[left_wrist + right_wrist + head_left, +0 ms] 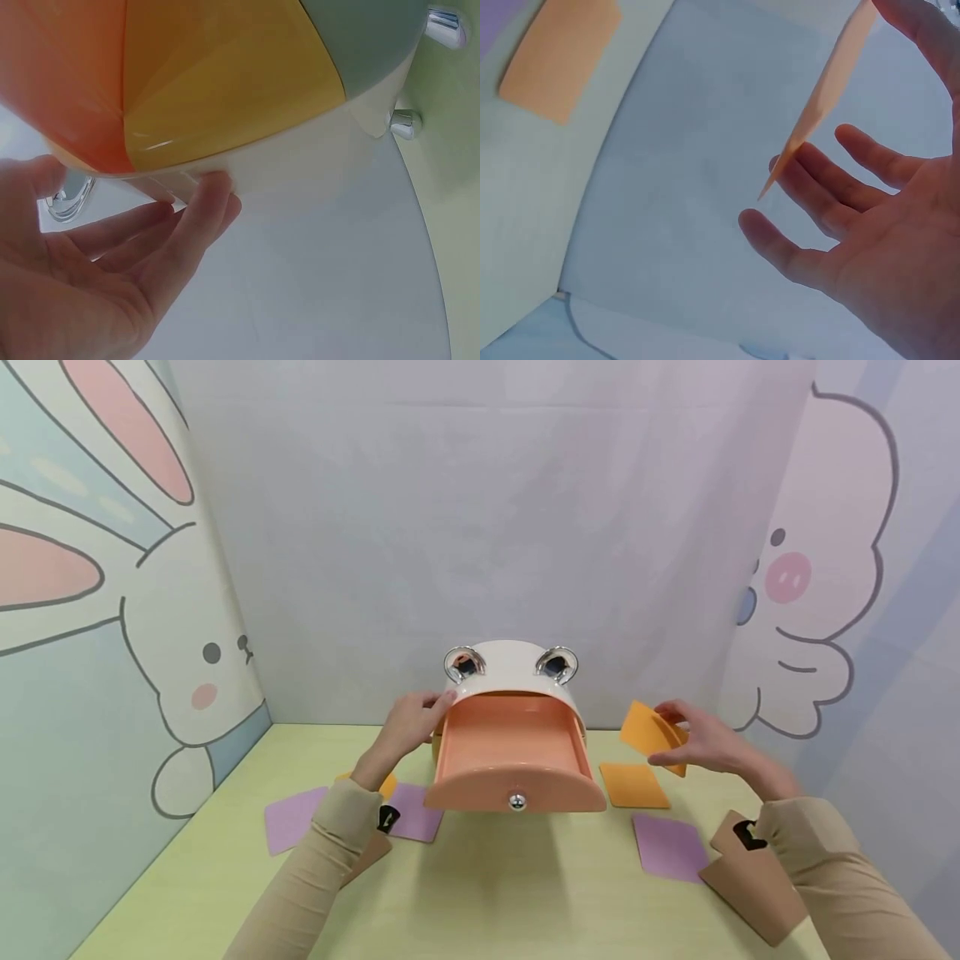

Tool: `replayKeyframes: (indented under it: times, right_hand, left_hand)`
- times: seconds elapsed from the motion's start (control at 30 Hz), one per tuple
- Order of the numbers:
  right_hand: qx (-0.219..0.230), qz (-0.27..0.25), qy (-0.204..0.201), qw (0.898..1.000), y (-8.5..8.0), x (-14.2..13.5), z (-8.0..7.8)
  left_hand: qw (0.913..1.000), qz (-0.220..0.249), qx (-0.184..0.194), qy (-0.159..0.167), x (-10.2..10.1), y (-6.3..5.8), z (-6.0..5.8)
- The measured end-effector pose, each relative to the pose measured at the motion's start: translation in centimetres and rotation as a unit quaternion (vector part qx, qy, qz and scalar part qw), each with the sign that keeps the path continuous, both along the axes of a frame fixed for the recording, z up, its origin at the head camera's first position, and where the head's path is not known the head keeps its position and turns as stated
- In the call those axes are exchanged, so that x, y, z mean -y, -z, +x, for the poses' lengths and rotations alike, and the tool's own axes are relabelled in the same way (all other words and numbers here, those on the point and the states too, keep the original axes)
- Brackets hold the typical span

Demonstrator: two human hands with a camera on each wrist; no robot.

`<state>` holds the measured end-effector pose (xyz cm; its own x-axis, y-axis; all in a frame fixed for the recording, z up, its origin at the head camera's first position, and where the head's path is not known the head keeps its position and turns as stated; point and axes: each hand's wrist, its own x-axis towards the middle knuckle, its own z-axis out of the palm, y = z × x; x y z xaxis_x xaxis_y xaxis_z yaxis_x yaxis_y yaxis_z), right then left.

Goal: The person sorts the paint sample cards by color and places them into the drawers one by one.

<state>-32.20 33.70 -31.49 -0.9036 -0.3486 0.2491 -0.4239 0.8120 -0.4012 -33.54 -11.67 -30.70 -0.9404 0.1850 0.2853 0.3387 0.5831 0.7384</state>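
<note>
- Right hand (705, 739): pinches an orange card (643, 728) between thumb and fingertips, above the table (480, 885), to the right of the box.
- Orange card orientation: tilted; in the head view its length slants from upper left to lower right. The right wrist view shows it nearly edge-on, a narrow corner pointing down and left. Whether it is one bent card or two cannot be told.
- Left hand (408, 722): grips the left side of the frog-eyed box (510, 662), thumb at the front rim, fingers bent against the side.
- Frog-eyed box: stands near the back wall, its front facing the person.
- Drawer (513, 739): extends straight out of the box toward the person. The long axis of its front panel runs left to right; a chrome knob (517, 802) sits at mid-width.
- Right of the box: a flat orange square (633, 786), then a purple square (670, 847) and brown pieces (753, 889).
- Left of the box: two purple squares (295, 820), partly behind the left forearm.
</note>
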Motion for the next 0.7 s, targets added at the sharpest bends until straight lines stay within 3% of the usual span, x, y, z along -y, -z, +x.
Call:
replayKeyframes:
  times: [0.7]
  right_hand:
    - [-0.059,0.007,-0.113,0.992,-5.3,6.7,2.9]
  left_hand:
    - [1.0,0.0,-0.004,-0.004,0.0,0.0,0.0]
